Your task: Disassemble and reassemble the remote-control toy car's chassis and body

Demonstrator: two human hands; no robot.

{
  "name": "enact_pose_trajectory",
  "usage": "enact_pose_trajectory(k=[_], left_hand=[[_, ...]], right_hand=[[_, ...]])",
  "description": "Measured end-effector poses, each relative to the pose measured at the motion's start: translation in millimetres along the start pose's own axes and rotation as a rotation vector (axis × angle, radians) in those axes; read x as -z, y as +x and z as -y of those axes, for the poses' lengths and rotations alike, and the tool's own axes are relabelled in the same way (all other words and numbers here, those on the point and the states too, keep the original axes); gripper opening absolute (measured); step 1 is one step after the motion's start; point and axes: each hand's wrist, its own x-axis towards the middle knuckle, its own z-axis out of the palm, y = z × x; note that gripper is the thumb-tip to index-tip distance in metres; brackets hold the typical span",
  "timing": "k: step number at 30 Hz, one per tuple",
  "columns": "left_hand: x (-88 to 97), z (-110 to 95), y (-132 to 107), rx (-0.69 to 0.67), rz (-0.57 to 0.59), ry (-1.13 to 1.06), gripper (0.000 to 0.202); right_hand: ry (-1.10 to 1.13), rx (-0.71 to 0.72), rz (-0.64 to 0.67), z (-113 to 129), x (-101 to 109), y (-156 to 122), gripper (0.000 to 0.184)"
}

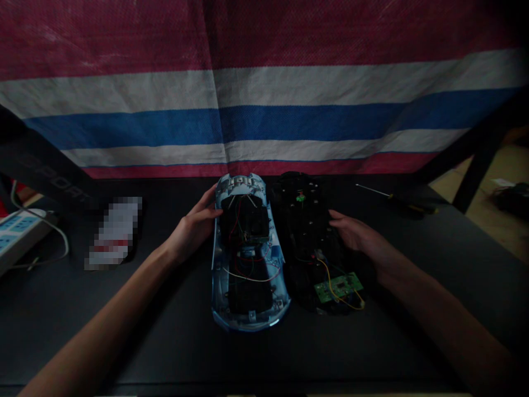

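Observation:
A light-blue toy car body shell [276,270] lies upside down on the dark table, its inside with thin wires facing up. My left hand [197,219] grips its left edge, thumb over the rim and fingers along the outer side. Close against the shell's right side rests the black toy car chassis [303,223]. A green circuit board [339,287] with yellow wires sits at its near end. My right hand [354,234] holds the chassis by its right edge; some of the fingers are hidden behind it.
A screwdriver [388,196] lies at the right rear of the table [173,336]. To the left are a blurred-out pale object [114,234] and a white power strip [20,231] with a cable. Striped sheeting [264,124] hangs behind; dark metal frame legs [475,171] stand on the right.

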Motion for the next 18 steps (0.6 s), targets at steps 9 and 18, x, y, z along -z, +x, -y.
enact_pose_trajectory(k=[9,18], left_hand=[[-1.4,-1.7,0.0,0.011,-0.015,-0.002,0.095],[0.4,-1.4,-0.1,0.010,0.001,0.008,0.088]], right_hand=[[-0.017,0.002,-0.028,-1.8,2.9,1.9,0.052],[-0.023,-0.001,0.007,0.3,2.8,2.5,0.049]])
